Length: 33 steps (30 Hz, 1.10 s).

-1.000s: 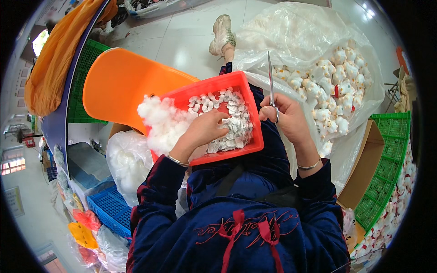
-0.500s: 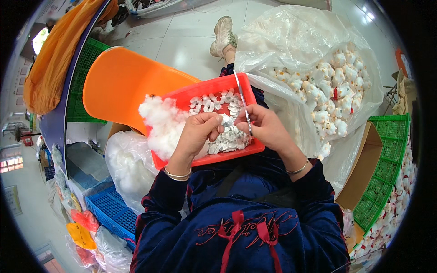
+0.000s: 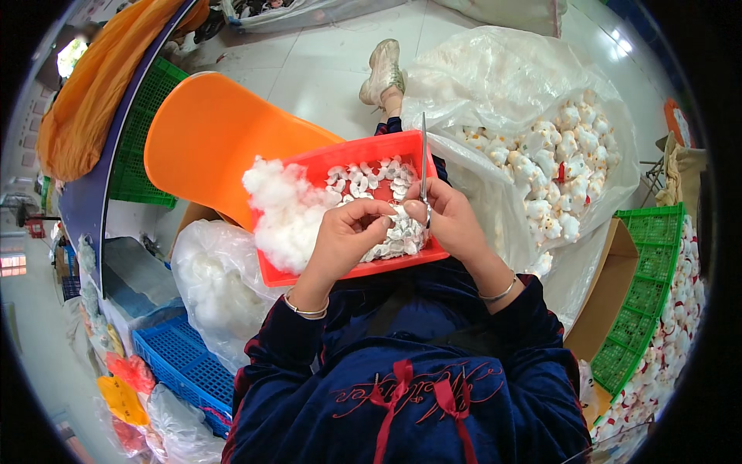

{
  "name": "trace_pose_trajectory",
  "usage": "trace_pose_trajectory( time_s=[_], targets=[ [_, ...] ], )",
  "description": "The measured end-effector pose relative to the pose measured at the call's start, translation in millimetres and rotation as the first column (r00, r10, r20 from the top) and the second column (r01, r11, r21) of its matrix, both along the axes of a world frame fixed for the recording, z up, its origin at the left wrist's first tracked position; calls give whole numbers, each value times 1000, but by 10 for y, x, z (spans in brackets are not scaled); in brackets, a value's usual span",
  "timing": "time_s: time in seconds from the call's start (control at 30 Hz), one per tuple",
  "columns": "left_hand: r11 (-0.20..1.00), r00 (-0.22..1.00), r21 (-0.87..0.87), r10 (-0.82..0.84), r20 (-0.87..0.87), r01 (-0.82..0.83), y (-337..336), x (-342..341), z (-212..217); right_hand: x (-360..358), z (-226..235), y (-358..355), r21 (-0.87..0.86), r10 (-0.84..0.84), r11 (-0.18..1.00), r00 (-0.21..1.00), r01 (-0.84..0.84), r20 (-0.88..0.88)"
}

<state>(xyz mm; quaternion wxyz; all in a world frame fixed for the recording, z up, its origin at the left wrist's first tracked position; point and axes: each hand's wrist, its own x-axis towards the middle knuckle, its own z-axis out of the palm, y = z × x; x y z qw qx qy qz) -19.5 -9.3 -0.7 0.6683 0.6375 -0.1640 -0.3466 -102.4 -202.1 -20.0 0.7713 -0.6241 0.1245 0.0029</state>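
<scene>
A red plastic tray (image 3: pixel 352 272) rests on my lap. White fluffy stuffing (image 3: pixel 290 216) heaps over its left side, and several small white-and-grey fabric pieces (image 3: pixel 398 241) lie in its right side. Above these pieces my left hand (image 3: pixel 348 236) is closed, thumb and index finger pinched together; whatever is between them is too small to make out. Close beside it, my right hand (image 3: pixel 448 216) is closed around long slim metal forceps (image 3: pixel 423 158), which point up and away over the tray's right edge.
An orange chair (image 3: pixel 232 143) stands beyond the tray at left. To the right lies a clear plastic bag (image 3: pixel 495 69) with white stuffed toys (image 3: pixel 560 170). Green crates (image 3: pixel 641 286) and a cardboard box (image 3: pixel 607 282) flank my right; a blue crate (image 3: pixel 182 356) and bagged stuffing (image 3: pixel 220 278) my left.
The forceps have swung from leaning up-left to nearly upright. My left hand has shifted slightly right and down, over the fabric pieces. The whole view has shifted a little.
</scene>
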Motion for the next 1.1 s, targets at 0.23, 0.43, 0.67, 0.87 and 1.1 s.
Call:
trace_pose_trajectory(
  time_s=[0.23, 0.43, 0.67, 0.87, 1.1],
  targets=[
    [998, 999, -56, 33, -18, -34, 23, -84, -23, -41, 88, 52, 66, 12, 998, 1000, -13, 11],
    [985, 980, -98, 125, -154, -141, 1, -159, -169, -63, 143, 57, 74, 16, 997, 1000, -17, 13],
    [880, 802, -356, 45, -595, -314, -117, -260, -184, -48, 151, 124, 152, -65, 987, 995, 53, 73],
    [866, 832, -328, 163, -530, -378, -211, -343, -229, -76, 73, 110, 104, -111, 990, 988, 100, 111],
    [893, 831, -178, 289, -476, -413, -141, -165, -199, -183, 123, -121, -539, 44, 842, 999, -32, 10]
  ],
)
